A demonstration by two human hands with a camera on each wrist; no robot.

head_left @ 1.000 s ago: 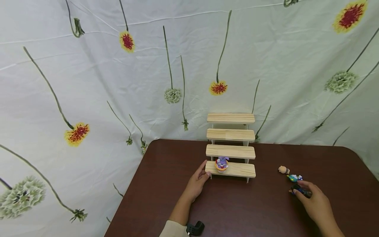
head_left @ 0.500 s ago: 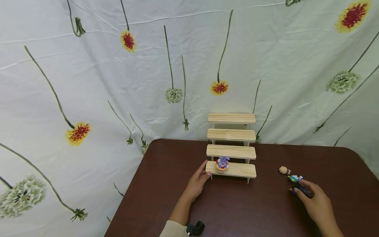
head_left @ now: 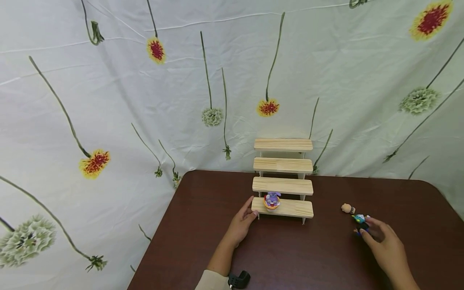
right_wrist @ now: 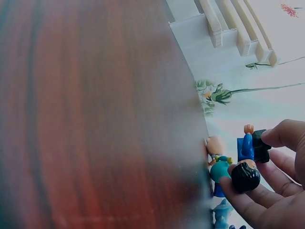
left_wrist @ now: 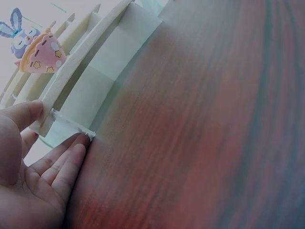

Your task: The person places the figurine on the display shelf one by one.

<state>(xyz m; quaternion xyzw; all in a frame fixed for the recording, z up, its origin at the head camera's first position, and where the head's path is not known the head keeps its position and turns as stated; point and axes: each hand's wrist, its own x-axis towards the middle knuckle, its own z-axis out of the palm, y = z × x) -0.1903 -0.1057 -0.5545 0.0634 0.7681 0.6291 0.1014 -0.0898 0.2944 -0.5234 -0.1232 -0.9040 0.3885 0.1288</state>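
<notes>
My left hand holds the left end of the lowest step of a wooden stepped display stand, thumb at the front corner. On that step sits a purple rabbit-eared figurine in a pink cone-shaped base with yellow stars. At the right, my right hand pinches a small figurine with black hair and blue clothes between thumb and fingers. In the right wrist view it looks raised off the table. Just beyond it lies a teal figurine, partly hidden by the fingers.
A round-headed, pale figurine lies beyond the teal one. In the right wrist view a light-blue figurine shows below the hand. The dark brown table meets a white flowered cloth at the back.
My right hand has turned the black-haired figurine from lying lengthwise to a more upright position, so it looks shorter in the head view. My left hand stays on the stand.
</notes>
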